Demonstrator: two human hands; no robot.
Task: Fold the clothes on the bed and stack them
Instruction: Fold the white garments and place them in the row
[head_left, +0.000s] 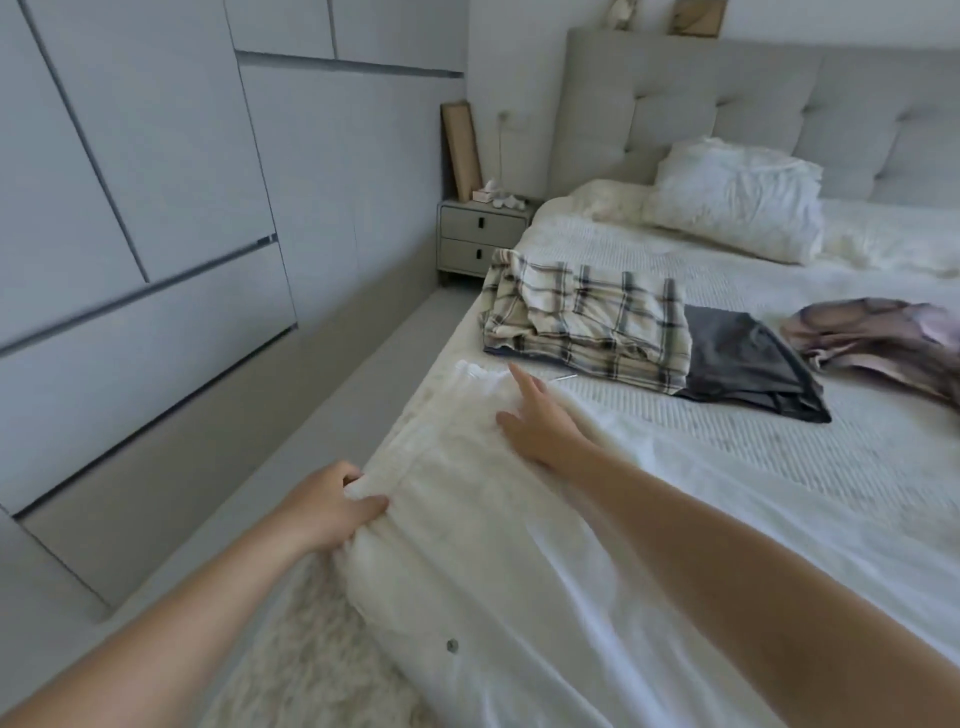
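Observation:
A white garment (467, 499) lies spread along the near left edge of the bed (779, 447). My left hand (324, 506) pinches its near edge at the bedside, thumb on top. My right hand (540, 421) rests flat on the cloth farther up, fingers straight. Beyond it a folded plaid garment (587, 317) sits on a dark grey one (748, 358). A crumpled purplish-brown garment (883, 338) lies to the right.
A white pillow (737, 197) leans at the grey headboard (727, 98). A grey nightstand (480, 239) stands left of the bed. Wardrobe doors (156, 208) line the left wall, with a narrow floor strip and a shaggy rug (306, 649) between.

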